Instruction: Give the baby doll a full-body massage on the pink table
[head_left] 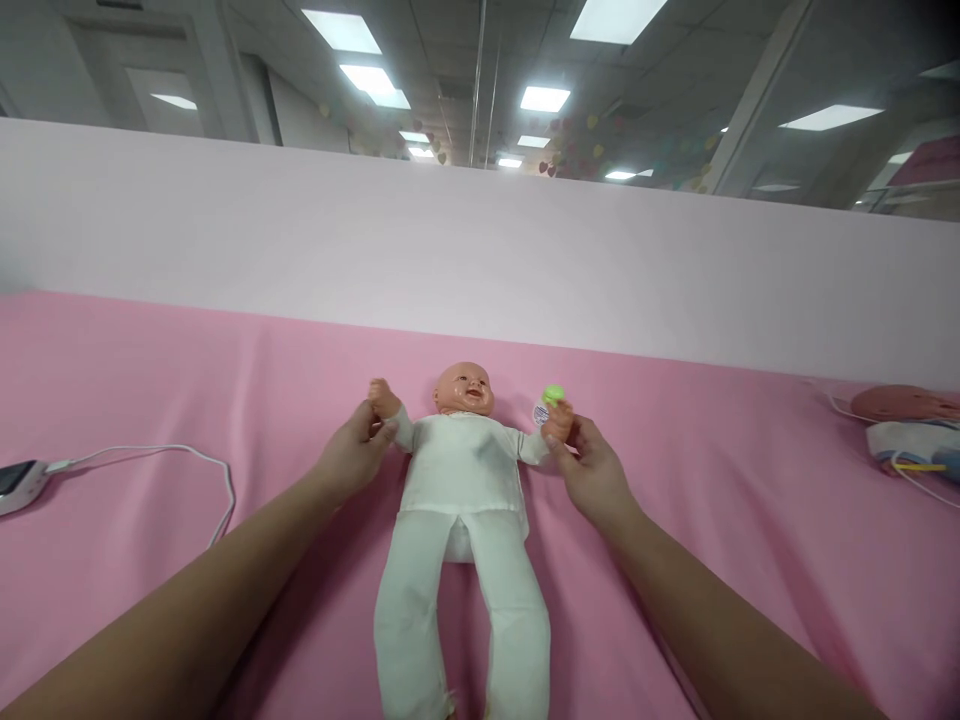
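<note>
A baby doll (461, 480) in a white top and white trousers lies on its back on the pink sheet (712, 520), head away from me. My left hand (352, 455) grips the doll's wrist on the left side, with that arm raised outward. My right hand (592, 470) holds the doll's other hand and wrist. A small green pacifier (553, 395) rests right above that doll hand, next to a round white piece.
A white phone-like device (19, 485) with a white cable (187, 465) lies at the far left. At the right edge sit a pinkish doll part (904, 402) and a white-blue bundle (911, 445) with cords. A pale partition wall (480, 250) rises behind the sheet.
</note>
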